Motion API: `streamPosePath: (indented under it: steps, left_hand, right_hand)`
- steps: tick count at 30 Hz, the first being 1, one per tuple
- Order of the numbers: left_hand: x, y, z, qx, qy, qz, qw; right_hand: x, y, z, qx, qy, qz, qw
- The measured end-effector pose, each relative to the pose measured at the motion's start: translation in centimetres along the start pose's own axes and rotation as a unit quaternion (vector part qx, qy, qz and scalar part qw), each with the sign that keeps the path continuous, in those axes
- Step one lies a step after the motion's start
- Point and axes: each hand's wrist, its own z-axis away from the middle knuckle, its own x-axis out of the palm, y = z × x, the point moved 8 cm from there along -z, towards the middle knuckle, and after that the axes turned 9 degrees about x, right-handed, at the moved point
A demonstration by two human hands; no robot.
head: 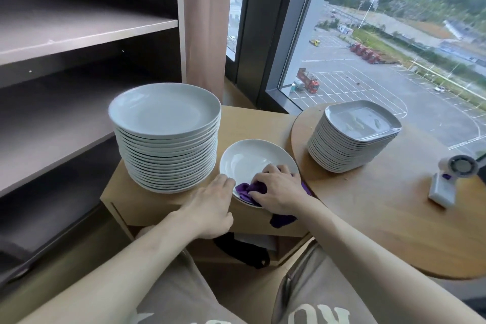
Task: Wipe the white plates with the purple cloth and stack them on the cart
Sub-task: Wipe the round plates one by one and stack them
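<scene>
A single white round plate (252,159) lies on the wooden cart (147,201), right of a tall stack of round white plates (167,139). My right hand (280,189) presses the bunched purple cloth (248,190) onto the near part of this plate, fingers curled over the cloth. A tail of the cloth hangs below the wrist over the cart's front edge. My left hand (211,206) rests at the plate's left rim, fingertips touching the edge. A second stack of squarish white plates (352,137) stands on the round table at the right.
The round wooden table (394,218) adjoins the cart on the right and carries a small white handheld fan (451,181). A shelf unit (79,34) rises on the left. A large window is behind. A dark item lies on the cart's lower shelf.
</scene>
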Motion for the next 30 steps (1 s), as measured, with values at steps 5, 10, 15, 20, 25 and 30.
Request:
streamPosePath:
  steps: [5, 10, 15, 20, 25, 30]
  left_hand:
    - [-0.1, -0.1, -0.2, 0.006, 0.024, 0.017, 1.0]
    - [-0.9, -0.7, -0.4, -0.002, 0.054, 0.048, 0.997]
    - [-1.0, -0.6, -0.4, 0.017, 0.058, 0.013, 0.998]
    - [-0.5, -0.3, -0.4, 0.039, 0.07, -0.04, 0.996]
    - [-0.5, -0.4, -0.6, 0.051, 0.098, -0.059, 0.992]
    - [-0.2, -0.7, -0.5, 0.062, 0.123, -0.069, 0.988]
  right_hand:
    - [0.3, -1.3, -1.4, -0.009, 0.029, -0.013, 0.999]
    - [0.3, -2.9, -3.6, -0.025, 0.072, -0.009, 0.997]
    - [-0.2, -3.8, -6.1, -0.02, 0.127, 0.01, 0.992]
    - [-0.8, -3.5, -7.8, 0.006, 0.144, 0.011, 0.99]
    - [-1.0, -3.3, -7.9, 0.022, 0.164, 0.019, 0.986]
    - [-1.9, -2.1, -7.6, 0.037, 0.148, 0.065, 0.986]
